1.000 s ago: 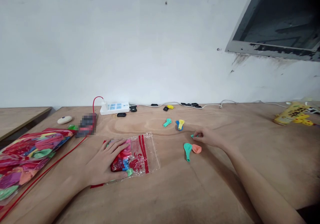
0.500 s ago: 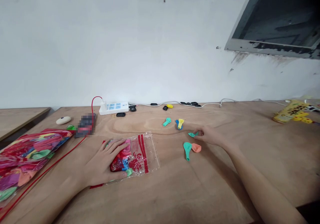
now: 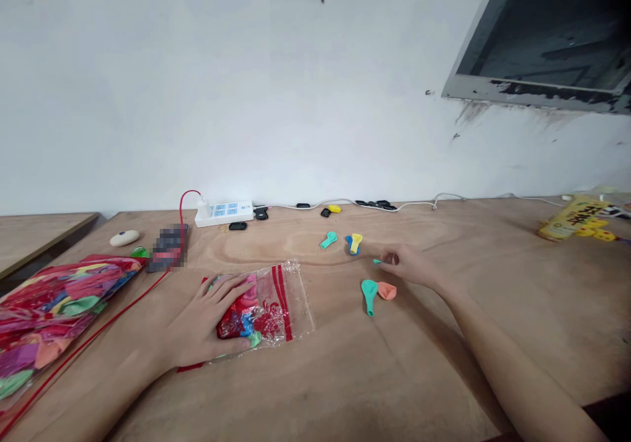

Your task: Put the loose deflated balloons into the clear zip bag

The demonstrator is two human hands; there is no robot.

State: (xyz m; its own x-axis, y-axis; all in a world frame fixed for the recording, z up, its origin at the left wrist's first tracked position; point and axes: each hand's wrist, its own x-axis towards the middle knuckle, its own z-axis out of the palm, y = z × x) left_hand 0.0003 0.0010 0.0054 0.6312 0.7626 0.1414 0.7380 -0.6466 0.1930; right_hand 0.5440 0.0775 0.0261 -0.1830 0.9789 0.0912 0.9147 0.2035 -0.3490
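My left hand [image 3: 207, 323] lies with spread fingers on a clear plastic bag [image 3: 290, 304] of colourful balloons, pressing it to the table. My right hand [image 3: 401, 264] pinches a green balloon [image 3: 377, 262], of which only a small tip shows; the rest is hidden by the fingers. Just below that hand lie a green balloon [image 3: 369, 296] and an orange balloon [image 3: 387, 291], touching. Further back, a yellow balloon [image 3: 355, 243] rests on a blue balloon [image 3: 349, 241], and another green balloon [image 3: 328, 240] lies to their left.
A larger bag of balloons [image 3: 73, 297] lies at the left, beside a red cable [image 3: 118, 317] and a phone [image 3: 168, 248]. A white power strip [image 3: 224, 213] stands by the wall. At the right lies a yellow bottle [image 3: 569, 220].
The green balloon in my right hand shows less now, more covered by the fingers. My right hand has shifted very slightly upward. My left hand has stayed in place.
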